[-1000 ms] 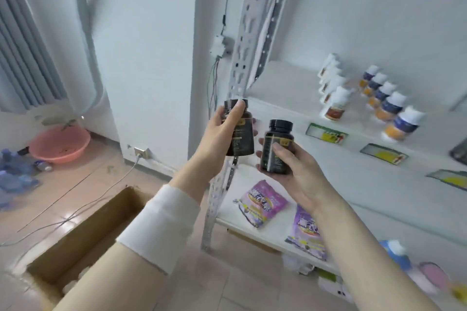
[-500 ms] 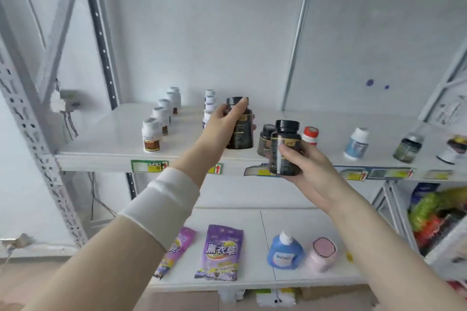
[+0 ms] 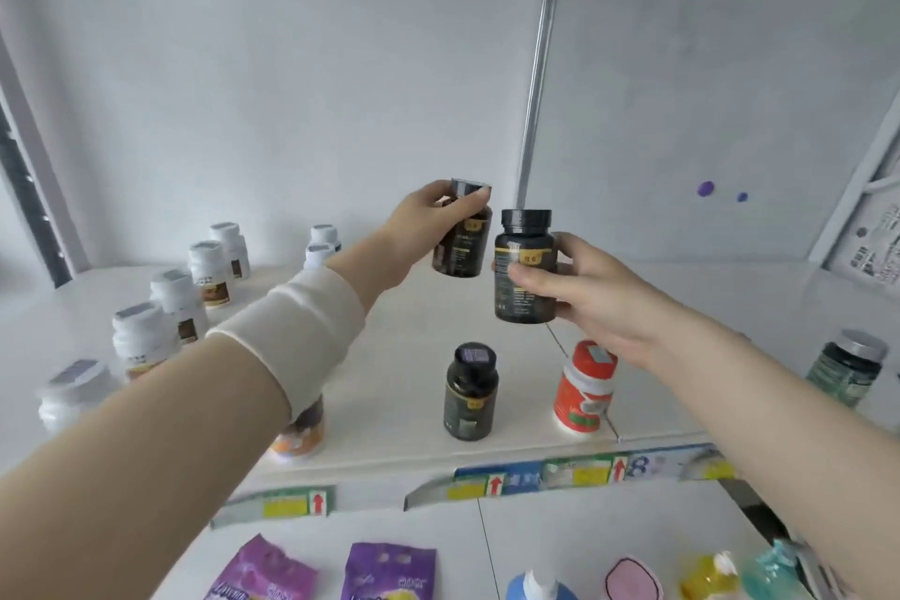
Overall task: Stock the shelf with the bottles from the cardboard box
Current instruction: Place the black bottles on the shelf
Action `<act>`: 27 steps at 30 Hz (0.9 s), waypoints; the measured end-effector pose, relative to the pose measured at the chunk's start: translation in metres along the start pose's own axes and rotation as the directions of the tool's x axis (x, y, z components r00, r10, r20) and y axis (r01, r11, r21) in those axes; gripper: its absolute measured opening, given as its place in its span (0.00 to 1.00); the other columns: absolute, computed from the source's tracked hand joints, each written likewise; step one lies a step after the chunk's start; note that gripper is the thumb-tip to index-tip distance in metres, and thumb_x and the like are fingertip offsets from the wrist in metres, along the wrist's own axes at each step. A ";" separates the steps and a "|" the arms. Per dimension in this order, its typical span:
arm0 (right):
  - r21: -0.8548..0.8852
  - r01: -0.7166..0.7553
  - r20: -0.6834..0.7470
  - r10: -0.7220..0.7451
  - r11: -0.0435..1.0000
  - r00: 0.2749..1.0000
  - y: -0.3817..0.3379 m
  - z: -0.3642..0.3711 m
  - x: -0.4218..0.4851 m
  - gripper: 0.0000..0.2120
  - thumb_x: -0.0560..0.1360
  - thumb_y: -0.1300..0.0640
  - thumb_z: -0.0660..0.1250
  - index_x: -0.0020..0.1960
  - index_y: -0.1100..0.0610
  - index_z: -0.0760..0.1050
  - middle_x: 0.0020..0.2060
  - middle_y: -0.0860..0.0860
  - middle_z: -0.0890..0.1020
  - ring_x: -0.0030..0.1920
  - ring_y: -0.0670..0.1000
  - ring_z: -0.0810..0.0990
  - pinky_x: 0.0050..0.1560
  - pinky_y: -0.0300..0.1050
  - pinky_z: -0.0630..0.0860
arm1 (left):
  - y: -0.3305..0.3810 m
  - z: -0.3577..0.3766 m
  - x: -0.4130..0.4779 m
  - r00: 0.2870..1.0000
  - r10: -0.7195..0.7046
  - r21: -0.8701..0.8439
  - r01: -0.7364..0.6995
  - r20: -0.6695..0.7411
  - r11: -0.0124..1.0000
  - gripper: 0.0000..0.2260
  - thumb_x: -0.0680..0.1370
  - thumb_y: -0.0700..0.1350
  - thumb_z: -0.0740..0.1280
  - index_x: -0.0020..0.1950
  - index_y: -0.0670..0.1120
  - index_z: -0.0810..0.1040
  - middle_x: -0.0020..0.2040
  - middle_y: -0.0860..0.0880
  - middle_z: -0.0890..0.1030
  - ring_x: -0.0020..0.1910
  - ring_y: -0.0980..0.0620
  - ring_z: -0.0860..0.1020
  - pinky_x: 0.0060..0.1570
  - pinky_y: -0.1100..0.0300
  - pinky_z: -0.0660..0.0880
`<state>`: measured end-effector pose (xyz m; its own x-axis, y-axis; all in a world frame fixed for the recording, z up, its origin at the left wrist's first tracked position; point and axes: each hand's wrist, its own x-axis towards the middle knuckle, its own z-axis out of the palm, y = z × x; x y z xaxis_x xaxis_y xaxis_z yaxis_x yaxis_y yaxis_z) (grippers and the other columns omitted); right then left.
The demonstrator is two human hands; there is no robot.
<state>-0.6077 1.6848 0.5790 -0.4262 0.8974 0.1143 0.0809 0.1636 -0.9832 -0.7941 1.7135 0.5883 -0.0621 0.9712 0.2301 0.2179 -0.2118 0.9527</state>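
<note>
So compared to half a second back, the view has pushed in closer and now looks down onto the upper shelf [image 3: 399, 356]. Both hands have come up and forward with it. Back then the two dark bottles were out in front of the shelf's front edge, and now they're over its surface, clear of it. A full second ago the cardboard box was down on the floor at the left, but it's out of view now.

The left grip [image 3: 428, 219] is curled over the top of the left dark bottle [image 3: 462, 249], fingers wrapped across the cap and shoulder, so the body sticks out below and to the right of the hand. There's a white cuff [image 3: 302, 322] on that forearm.

The right grip [image 3: 584, 292] has the right dark bottle [image 3: 526, 273] by its side. The thumb lies across the front of the label, the fingers go round the back, and the cap stands free above the hand. That bottle is upright. The two held bottles are just beside each other, and I can't tell if they actually touch.

Below them on the shelf stand another black bottle [image 3: 471, 392] and a red-and-white bottle [image 3: 584, 387], the latter right under the right wrist. A row of white bottles [image 3: 170, 297] runs off to the left.
</note>
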 end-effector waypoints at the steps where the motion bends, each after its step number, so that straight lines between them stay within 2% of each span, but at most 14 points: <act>1: -0.010 -0.016 -0.002 0.016 1.000 1.000 0.003 -0.003 0.018 0.17 0.70 0.61 0.70 0.57 0.54 0.71 0.53 0.54 0.80 0.56 0.53 0.79 0.57 0.47 0.76 | -0.005 -0.003 0.018 1.000 -0.009 0.048 0.009 0.016 0.999 0.15 0.75 0.54 0.67 0.58 0.48 0.77 0.56 0.47 0.81 0.56 0.49 0.79 0.63 0.53 0.73; 3: -0.029 -0.059 -0.008 0.058 0.998 0.998 0.011 -0.008 0.052 0.19 0.70 0.62 0.71 0.57 0.54 0.70 0.55 0.55 0.79 0.58 0.54 0.79 0.61 0.51 0.75 | -0.016 -0.008 0.052 0.999 -0.035 0.135 0.031 0.027 0.990 0.15 0.75 0.54 0.68 0.56 0.47 0.77 0.55 0.44 0.81 0.57 0.46 0.79 0.63 0.52 0.73; 5: -0.132 -0.089 -0.015 0.088 0.987 0.996 0.022 -0.012 0.081 0.21 0.69 0.61 0.74 0.59 0.54 0.70 0.57 0.54 0.78 0.58 0.53 0.78 0.62 0.52 0.75 | -0.029 -0.012 0.081 0.998 -0.062 0.199 0.055 0.032 0.978 0.14 0.74 0.53 0.70 0.54 0.46 0.77 0.53 0.43 0.81 0.57 0.44 0.79 0.61 0.52 0.74; 7: -0.297 -0.112 -0.062 0.098 0.948 0.993 0.036 -0.014 0.108 0.26 0.66 0.58 0.76 0.60 0.54 0.70 0.57 0.52 0.78 0.57 0.52 0.77 0.62 0.52 0.74 | -0.042 -0.014 0.106 0.997 -0.070 0.303 0.057 0.033 0.951 0.15 0.73 0.52 0.71 0.54 0.46 0.77 0.50 0.47 0.80 0.54 0.47 0.79 0.55 0.57 0.75; 10: -0.378 -0.148 -0.096 0.120 0.914 0.988 0.057 -0.012 0.142 0.29 0.63 0.57 0.78 0.61 0.55 0.71 0.56 0.50 0.78 0.57 0.52 0.77 0.61 0.53 0.74 | -0.062 -0.018 0.136 0.998 -0.070 0.447 0.064 -0.003 0.892 0.17 0.72 0.53 0.72 0.55 0.45 0.78 0.49 0.50 0.78 0.50 0.50 0.76 0.48 0.60 0.70; 14: -0.463 -0.170 -0.072 0.155 0.870 0.985 0.077 -0.007 0.174 0.27 0.64 0.58 0.78 0.59 0.56 0.71 0.55 0.50 0.77 0.56 0.52 0.76 0.54 0.45 0.74 | -0.084 -0.019 0.160 0.998 -0.067 0.577 0.051 0.007 0.815 0.15 0.71 0.51 0.72 0.53 0.44 0.78 0.47 0.50 0.76 0.46 0.51 0.73 0.36 0.66 0.66; 18: -0.517 -0.166 -0.052 0.164 0.840 0.985 0.092 0.002 0.194 0.25 0.63 0.57 0.78 0.56 0.55 0.71 0.52 0.49 0.77 0.54 0.53 0.77 0.50 0.43 0.72 | -0.100 -0.020 0.171 0.994 -0.106 0.629 0.075 0.012 0.774 0.17 0.71 0.51 0.72 0.53 0.41 0.77 0.46 0.49 0.75 0.45 0.51 0.71 0.34 0.66 0.65; 23: -0.578 -0.133 -0.044 0.132 0.805 0.990 0.099 0.011 0.212 0.27 0.65 0.56 0.77 0.59 0.58 0.70 0.48 0.47 0.73 0.49 0.49 0.72 0.41 0.39 0.67 | -0.113 -0.025 0.185 0.989 -0.148 0.638 0.116 -0.003 0.761 0.13 0.71 0.51 0.73 0.49 0.45 0.75 0.45 0.48 0.75 0.44 0.51 0.71 0.34 0.65 0.65; 27: -0.582 -0.151 -0.032 0.163 0.799 0.986 0.107 0.017 0.220 0.29 0.65 0.56 0.77 0.61 0.59 0.68 0.49 0.48 0.73 0.50 0.49 0.71 0.46 0.40 0.66 | -0.121 -0.025 0.189 0.985 -0.172 0.639 0.133 -0.002 0.757 0.13 0.71 0.50 0.73 0.49 0.44 0.76 0.45 0.48 0.75 0.44 0.50 0.71 0.34 0.66 0.66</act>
<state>-0.7085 1.8931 0.4967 -0.3781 0.9248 -0.0426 0.6536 0.2341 -0.7197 -0.8567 1.9199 0.5216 -0.1002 0.9930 0.0631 0.7795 0.0389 0.6252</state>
